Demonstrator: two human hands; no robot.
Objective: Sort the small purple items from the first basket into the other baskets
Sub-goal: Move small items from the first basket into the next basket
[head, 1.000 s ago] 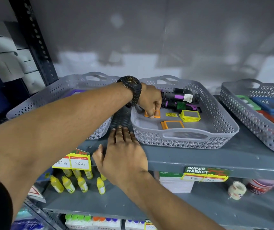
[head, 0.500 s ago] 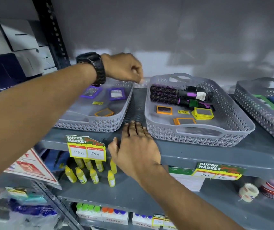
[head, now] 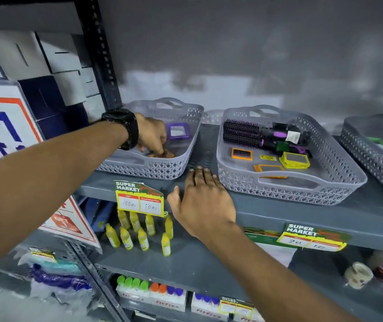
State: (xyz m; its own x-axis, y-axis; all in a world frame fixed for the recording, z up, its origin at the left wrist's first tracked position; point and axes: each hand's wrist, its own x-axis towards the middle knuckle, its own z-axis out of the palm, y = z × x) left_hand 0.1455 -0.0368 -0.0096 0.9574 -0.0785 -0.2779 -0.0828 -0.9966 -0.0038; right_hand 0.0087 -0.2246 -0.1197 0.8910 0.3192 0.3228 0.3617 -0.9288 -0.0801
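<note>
Head view: left hand (head: pixel 152 135) pinching orange item (head: pixel 162 155) in left basket (head: pixel 162 169) (purple mirror (head: pixel 178 131) beside); right hand (head: pixel 203 201) spread flat.

The left basket (head: pixel 162 169) and middle basket (head: pixel 301 194) look like grey matt plastic with pierced lattice walls and smooth floors. The shelf (head: pixel 325 214) is grey painted metal with a dull sheen, and its price tags (head: pixel 139 201) look like glossy printed paper. The yellow bottles (head: pixel 143 239) seem to be smooth plastic; the watch (head: pixel 125 126) is black and matt.
</note>
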